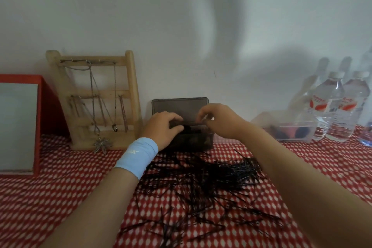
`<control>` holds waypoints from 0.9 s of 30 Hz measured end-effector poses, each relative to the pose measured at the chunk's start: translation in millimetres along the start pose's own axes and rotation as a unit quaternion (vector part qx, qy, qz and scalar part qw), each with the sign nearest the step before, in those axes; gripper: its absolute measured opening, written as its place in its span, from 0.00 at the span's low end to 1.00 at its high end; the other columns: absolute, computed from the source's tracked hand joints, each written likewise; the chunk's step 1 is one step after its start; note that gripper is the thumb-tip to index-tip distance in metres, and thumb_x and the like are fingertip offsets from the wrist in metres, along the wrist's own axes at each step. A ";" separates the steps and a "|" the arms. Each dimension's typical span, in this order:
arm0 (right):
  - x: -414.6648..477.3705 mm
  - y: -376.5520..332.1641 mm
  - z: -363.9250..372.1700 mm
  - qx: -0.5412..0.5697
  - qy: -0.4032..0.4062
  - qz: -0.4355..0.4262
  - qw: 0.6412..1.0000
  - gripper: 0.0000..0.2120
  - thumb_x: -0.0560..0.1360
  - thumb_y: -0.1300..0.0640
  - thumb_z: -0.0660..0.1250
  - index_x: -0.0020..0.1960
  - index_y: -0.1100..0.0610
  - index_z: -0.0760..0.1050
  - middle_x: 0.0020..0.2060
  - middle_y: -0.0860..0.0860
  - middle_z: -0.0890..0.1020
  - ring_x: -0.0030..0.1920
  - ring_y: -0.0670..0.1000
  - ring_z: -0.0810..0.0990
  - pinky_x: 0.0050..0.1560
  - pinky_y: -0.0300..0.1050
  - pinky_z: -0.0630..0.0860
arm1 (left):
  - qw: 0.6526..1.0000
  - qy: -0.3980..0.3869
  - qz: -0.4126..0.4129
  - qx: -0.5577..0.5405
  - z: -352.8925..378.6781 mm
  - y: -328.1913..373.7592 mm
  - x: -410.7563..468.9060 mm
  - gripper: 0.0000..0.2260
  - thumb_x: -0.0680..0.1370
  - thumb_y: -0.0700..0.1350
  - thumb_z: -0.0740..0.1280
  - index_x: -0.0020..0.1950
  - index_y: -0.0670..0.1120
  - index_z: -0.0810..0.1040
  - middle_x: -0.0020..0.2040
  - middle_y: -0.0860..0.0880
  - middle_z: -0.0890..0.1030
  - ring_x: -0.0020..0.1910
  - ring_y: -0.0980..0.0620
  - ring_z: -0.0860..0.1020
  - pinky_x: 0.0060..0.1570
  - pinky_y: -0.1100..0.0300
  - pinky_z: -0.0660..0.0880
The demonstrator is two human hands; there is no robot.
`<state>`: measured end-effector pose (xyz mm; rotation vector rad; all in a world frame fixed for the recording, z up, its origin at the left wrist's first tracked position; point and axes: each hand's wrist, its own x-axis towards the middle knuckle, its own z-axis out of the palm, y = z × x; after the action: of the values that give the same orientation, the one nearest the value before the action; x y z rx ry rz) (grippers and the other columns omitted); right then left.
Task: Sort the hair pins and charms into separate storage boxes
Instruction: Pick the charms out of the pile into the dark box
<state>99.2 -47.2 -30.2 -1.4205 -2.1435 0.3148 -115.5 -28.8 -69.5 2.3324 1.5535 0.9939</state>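
Note:
A heap of black hair pins lies spread over the red patterned tablecloth between my forearms. Behind it, against the wall, stands a dark smoky storage box with its lid tipped up. My left hand, with a light blue wristband, reaches over the box's left side, its fingers curled down onto dark pins at the opening. My right hand hovers above the box's right side with fingertips pinched together; what they pinch is too blurred to make out. A clear storage box holding dark and red items sits to the right.
A wooden rack hung with chains and a leaf pendant leans on the wall at the left. A red framed mirror stands at the far left. Two water bottles stand at the far right.

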 end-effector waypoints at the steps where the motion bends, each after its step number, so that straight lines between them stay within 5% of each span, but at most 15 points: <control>1: -7.3 -1.6 -4.9 0.013 0.011 0.011 1.000 0.18 0.75 0.69 0.61 0.41 0.47 0.80 0.40 0.42 0.81 0.38 0.39 0.78 0.41 0.35 0.73 | 1.000 0.018 0.015 -0.008 0.2 4.9 -3.8 0.09 0.76 0.49 0.71 0.56 0.54 0.81 0.49 0.56 0.76 0.50 0.53 0.75 0.52 0.58 0.73; 5: -39.4 -1.5 -17.7 0.008 -0.042 0.059 0.997 0.21 0.72 0.71 0.59 0.37 0.50 0.83 0.35 0.43 0.82 0.29 0.39 0.77 0.29 0.31 0.71 | 0.992 0.062 0.070 -0.080 2.3 31.9 -27.0 0.04 0.77 0.46 0.70 0.48 0.55 0.81 0.44 0.59 0.79 0.43 0.60 0.77 0.46 0.65 0.73; 8: -61.4 11.3 -14.9 -0.068 -0.109 0.097 0.987 0.18 0.76 0.65 0.61 0.46 0.46 0.84 0.49 0.44 0.84 0.46 0.42 0.81 0.52 0.39 0.79 | 0.994 -0.026 0.078 -0.078 10.6 46.6 -43.8 0.04 0.78 0.47 0.69 0.50 0.55 0.82 0.45 0.60 0.82 0.45 0.63 0.78 0.52 0.63 0.76; 10: -74.8 22.3 -9.3 -0.129 -0.171 0.125 0.969 0.16 0.79 0.59 0.62 0.60 0.44 0.81 0.63 0.47 0.81 0.60 0.49 0.78 0.68 0.47 0.72 | 0.989 -0.124 0.071 -0.029 19.2 50.6 -50.1 0.09 0.78 0.52 0.68 0.58 0.56 0.81 0.54 0.58 0.81 0.54 0.60 0.77 0.61 0.58 0.74; 14: -99.4 34.6 5.7 -0.106 -0.219 0.146 0.959 0.25 0.83 0.53 0.58 0.80 0.47 0.61 0.80 0.51 0.60 0.78 0.53 0.60 0.77 0.48 0.53 | 0.949 -0.303 0.047 0.080 36.4 59.6 -65.7 0.27 0.80 0.62 0.58 0.78 0.57 0.60 0.78 0.55 0.60 0.77 0.52 0.55 0.76 0.50 0.55; 17: -115.2 30.2 9.0 -0.057 -0.229 0.134 0.962 0.26 0.85 0.53 0.56 0.82 0.46 0.55 0.81 0.48 0.53 0.80 0.51 0.52 0.78 0.48 0.47 | 0.911 -0.373 0.058 0.166 45.0 66.4 -79.1 0.30 0.82 0.63 0.50 0.80 0.57 0.43 0.80 0.55 0.41 0.79 0.53 0.39 0.76 0.50 0.40; 22: -136.9 14.1 0.9 0.028 -0.275 0.088 0.957 0.26 0.85 0.55 0.57 0.81 0.44 0.55 0.79 0.43 0.58 0.79 0.47 0.55 0.73 0.41 0.47 | 0.900 -0.399 0.025 0.175 26.4 73.7 -86.2 0.32 0.81 0.62 0.55 0.80 0.56 0.43 0.80 0.55 0.41 0.79 0.53 0.40 0.76 0.53 0.41; 27: -141.1 21.9 10.9 -0.136 -0.232 0.074 0.960 0.30 0.83 0.37 0.52 0.82 0.41 0.49 0.82 0.44 0.46 0.80 0.49 0.36 0.75 0.64 0.29 | 0.929 -0.320 0.032 0.185 37.4 78.9 -92.3 0.31 0.81 0.65 0.50 0.80 0.58 0.43 0.81 0.54 0.41 0.79 0.52 0.40 0.77 0.49 0.41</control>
<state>151.8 -164.5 -93.3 -1.8127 -2.5344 0.4611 -54.6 -136.1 -100.3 2.5724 1.4683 -0.1023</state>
